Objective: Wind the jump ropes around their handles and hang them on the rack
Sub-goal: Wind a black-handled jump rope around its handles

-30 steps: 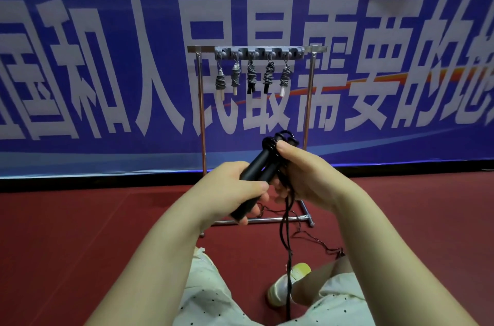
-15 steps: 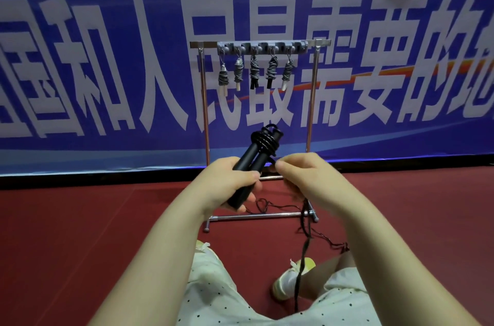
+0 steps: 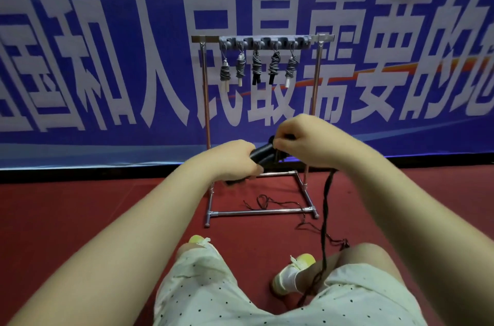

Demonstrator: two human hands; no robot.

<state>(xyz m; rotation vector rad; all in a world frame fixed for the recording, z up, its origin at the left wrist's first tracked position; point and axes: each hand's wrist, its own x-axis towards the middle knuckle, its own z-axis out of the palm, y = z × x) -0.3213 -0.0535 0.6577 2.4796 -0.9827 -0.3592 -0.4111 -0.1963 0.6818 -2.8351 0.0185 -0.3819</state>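
The black handles (image 3: 263,156) are held together in front of the rack (image 3: 263,39), the left hand (image 3: 235,161) wrapped round their lower part and the right hand (image 3: 302,138) pinching the rope (image 3: 326,200) at their top end. Much rope hangs loose from there toward the floor, so winding looks midway. Next, another turn round the handles, kept taut; five wound ropes (image 3: 256,65) already hang on the rack.

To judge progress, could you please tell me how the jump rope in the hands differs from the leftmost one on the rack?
The held jump rope has black handles, with loose cord trailing down; the leftmost hung rope is a finished grey bundle with a white handle tip. One lies slanted in both hands, the other hangs upright. Both are jump ropes.
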